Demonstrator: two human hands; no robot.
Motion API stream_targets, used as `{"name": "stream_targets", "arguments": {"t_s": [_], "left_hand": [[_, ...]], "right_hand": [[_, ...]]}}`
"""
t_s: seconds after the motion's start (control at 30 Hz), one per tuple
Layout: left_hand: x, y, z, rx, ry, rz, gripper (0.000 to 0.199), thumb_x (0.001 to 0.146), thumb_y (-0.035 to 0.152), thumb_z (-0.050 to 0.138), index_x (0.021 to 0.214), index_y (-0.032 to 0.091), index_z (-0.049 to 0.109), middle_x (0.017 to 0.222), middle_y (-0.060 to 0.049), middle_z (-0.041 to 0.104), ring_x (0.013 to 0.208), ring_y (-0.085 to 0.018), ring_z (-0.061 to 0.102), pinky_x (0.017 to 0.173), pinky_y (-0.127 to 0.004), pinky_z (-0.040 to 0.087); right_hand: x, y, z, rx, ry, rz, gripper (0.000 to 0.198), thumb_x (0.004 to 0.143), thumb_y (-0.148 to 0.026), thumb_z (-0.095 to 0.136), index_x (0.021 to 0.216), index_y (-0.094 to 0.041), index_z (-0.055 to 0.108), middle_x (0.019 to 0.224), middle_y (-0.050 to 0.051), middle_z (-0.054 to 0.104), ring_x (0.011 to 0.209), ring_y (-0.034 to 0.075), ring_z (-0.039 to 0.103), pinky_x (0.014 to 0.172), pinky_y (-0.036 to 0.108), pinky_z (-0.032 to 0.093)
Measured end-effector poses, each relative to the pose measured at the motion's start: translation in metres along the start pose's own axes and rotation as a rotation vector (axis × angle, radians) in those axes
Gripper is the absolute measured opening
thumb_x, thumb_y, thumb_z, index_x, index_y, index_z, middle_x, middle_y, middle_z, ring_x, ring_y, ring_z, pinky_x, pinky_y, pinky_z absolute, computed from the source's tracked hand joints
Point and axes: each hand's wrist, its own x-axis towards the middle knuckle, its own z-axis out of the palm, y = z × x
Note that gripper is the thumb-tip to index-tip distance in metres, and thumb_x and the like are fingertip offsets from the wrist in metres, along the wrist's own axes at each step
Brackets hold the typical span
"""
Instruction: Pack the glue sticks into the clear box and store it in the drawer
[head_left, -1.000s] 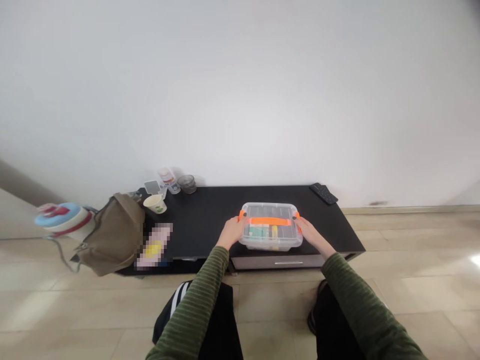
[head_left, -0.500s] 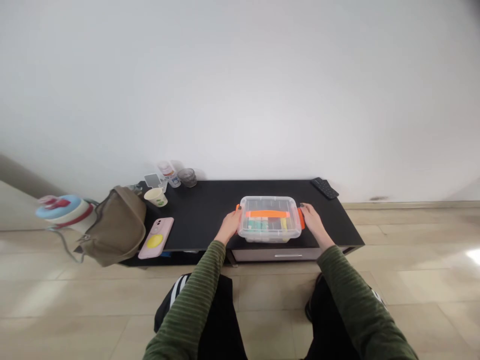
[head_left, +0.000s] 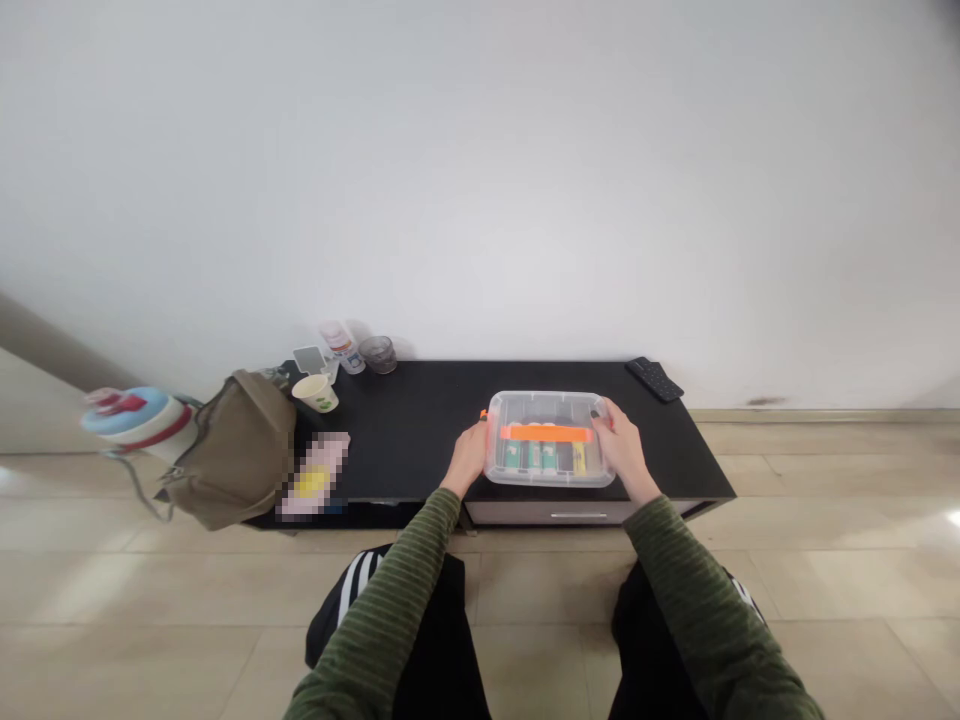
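Note:
A clear plastic storage box (head_left: 551,465) with an orange handle (head_left: 547,433) across its lid is between my hands at the front of the black cabinet top. Green-and-white and yellow packets show through its wall. My left hand (head_left: 468,455) grips the box's left side, by an orange latch (head_left: 484,414). On the right side, my right hand (head_left: 624,448) wraps round the edge, its thumb on the lid and covering the latch there. I cannot tell whether the box's base touches the cabinet.
Left on the black cabinet (head_left: 420,430) are a brown bag (head_left: 236,450), a large bottle (head_left: 142,425), a pixelated pink phone (head_left: 315,480), a paper cup (head_left: 316,393), a small bottle (head_left: 343,348) and a dark glass (head_left: 379,354). A black remote-like keypad (head_left: 654,380) lies back right. The wall stands behind.
My right hand has moved from the orange side latch onto the box's edge, thumb now over the lid. The box sits slightly further right and appears tilted differently.

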Motion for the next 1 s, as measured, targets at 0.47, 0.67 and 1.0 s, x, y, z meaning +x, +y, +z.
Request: {"name": "stream_targets", "arguments": {"t_s": [0.47,0.67,1.0], "left_hand": [[-0.002,-0.002,0.002,-0.079,0.045,0.096,0.042,0.096,0.038,0.032,0.059,0.023,0.044,0.049,0.001,0.050,0.049,-0.015,0.047,0.054,-0.027,0.035],[0.006,-0.009,-0.007,-0.196,0.094,0.006,0.037,0.093,0.042,0.036,0.065,0.023,0.052,0.046,0.001,0.050,0.044,-0.015,0.048,0.048,-0.027,0.037],[0.007,-0.013,-0.020,-0.226,0.145,-0.091,0.041,0.092,0.050,0.036,0.075,0.020,0.058,0.051,-0.001,0.055,0.043,-0.015,0.051,0.046,-0.026,0.040]], "right_hand": [[-0.001,-0.002,-0.009,0.703,0.172,-0.092,0.056,0.080,-0.042,0.075,0.131,-0.025,0.059,0.116,0.007,0.070,0.106,0.024,0.070,0.095,0.046,0.057],[0.018,0.018,-0.073,0.898,0.564,-0.123,0.044,0.079,-0.039,0.077,0.116,-0.025,0.057,0.108,0.003,0.067,0.101,0.021,0.069,0.098,0.051,0.055],[0.007,0.055,-0.078,0.106,0.195,-0.281,0.027,0.090,-0.039,0.060,0.112,-0.023,0.057,0.118,0.012,0.069,0.113,0.026,0.067,0.098,0.049,0.053]]}}
